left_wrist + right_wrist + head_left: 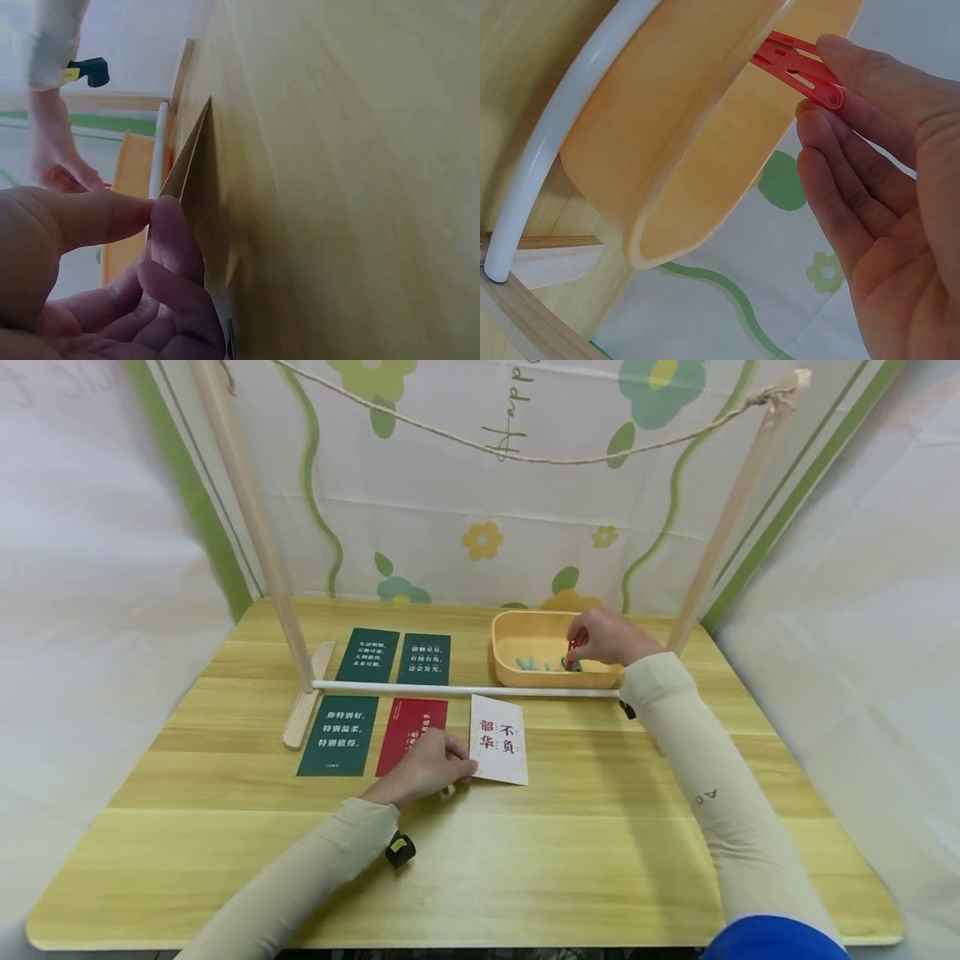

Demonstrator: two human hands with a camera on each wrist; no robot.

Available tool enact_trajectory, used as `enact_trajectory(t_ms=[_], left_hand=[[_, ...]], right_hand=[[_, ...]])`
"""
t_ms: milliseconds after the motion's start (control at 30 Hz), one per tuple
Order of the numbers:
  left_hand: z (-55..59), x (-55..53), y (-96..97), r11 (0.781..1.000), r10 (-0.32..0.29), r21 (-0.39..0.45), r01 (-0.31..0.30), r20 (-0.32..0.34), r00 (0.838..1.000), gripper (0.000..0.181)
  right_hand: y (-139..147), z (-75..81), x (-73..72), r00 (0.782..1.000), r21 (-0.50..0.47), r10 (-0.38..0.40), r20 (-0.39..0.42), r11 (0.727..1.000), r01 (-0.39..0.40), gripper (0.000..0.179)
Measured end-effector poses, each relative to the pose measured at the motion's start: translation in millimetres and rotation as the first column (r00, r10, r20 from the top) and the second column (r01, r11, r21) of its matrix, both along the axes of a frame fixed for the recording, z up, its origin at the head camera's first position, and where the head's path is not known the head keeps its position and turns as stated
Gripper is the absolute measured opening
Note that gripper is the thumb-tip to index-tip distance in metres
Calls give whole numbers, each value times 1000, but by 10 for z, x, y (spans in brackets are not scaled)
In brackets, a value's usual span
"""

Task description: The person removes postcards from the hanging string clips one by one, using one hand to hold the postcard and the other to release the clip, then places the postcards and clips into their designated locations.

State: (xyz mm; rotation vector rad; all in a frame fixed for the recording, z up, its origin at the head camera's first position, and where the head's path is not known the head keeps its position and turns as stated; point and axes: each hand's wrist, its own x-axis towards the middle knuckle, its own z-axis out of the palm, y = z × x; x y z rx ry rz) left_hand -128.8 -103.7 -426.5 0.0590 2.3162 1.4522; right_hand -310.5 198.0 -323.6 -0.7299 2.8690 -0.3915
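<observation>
My left hand (429, 767) pinches a white card with red characters (501, 752) at its lower left corner. In the left wrist view, thumb and forefinger meet on the edge of that card (184, 169), which is tilted up from the table. Over the yellow basket (517, 678), my right hand (609, 637) holds a red clothespin (802, 69) between thumb and forefinger. The clothespin's far end dips past the rim in the right wrist view. Several light blue clothespins (528, 664) lie inside the basket. A red card (397, 727) is partly hidden behind my left hand.
Green cards lie on the left of the table, one of them (337, 735) beside the red card. A wooden frame with posts (723, 539) holds a sagging string (480, 446) above, and a white rod (420, 688) crosses low between the posts, in front of the basket.
</observation>
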Motion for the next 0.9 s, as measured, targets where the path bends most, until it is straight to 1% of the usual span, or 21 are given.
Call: enact_trajectory(t_ms=[167,300,433,533,667,733,833,900], left_hand=[[16,3,18,993,-44,-117,35,-77,996,25],[18,14,24,985,-58,-167,40,-108,992,28],[12,30,25,980,-68,-192,41,-137,988,29],[5,35,19,976,-66,-217,28,-168,984,31],[8,33,6,969,-50,-248,-1,-200,978,32],[14,33,-1,968,-42,-252,-12,-207,977,32],[24,33,-12,969,-31,-245,-22,-210,977,29],[30,34,-18,969,-26,-247,-31,-225,974,23]], right_hand=[[-21,-35,-11,1000,13,12,-23,1000,-12,27],[-45,-44,-12,1000,28,1,-17,1000,-1,21],[-55,-53,-12,1000,42,-18,9,999,18,18],[-52,-57,-14,999,46,-30,21,999,29,23],[-38,-54,-28,999,55,-33,13,998,32,38],[-30,-49,-40,1000,60,-25,5,998,25,41],[-33,-39,-47,1000,53,-23,-7,998,24,40],[-44,-24,-31,1000,42,-18,-17,999,19,35]])
